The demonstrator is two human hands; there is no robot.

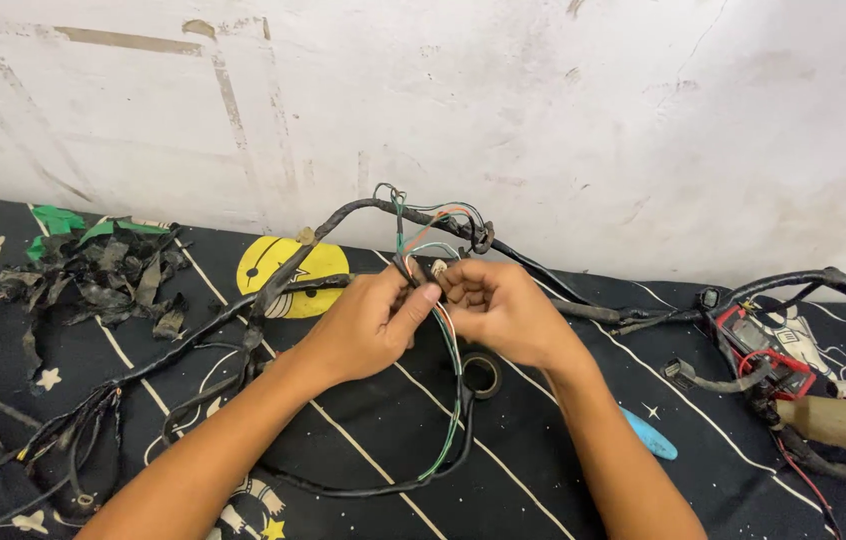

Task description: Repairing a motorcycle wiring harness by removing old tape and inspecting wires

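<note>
My left hand (368, 322) and my right hand (503, 312) meet in the middle of the view, both pinching a small pale connector (439, 268) at the end of a bundle of thin coloured wires (450, 340). The wires belong to a long black wiring harness (273, 285) that loops up behind my fingers and trails across the dark patterned cloth (363, 440). A roll of black tape (482, 375) lies on the cloth just below my right hand.
A heap of stripped black tape scraps (108, 275) lies at the left. More harness branches with a red-and-white connector block (768, 345) and a tan plug (833, 423) sit at the right. A stained white wall (543, 110) rises behind.
</note>
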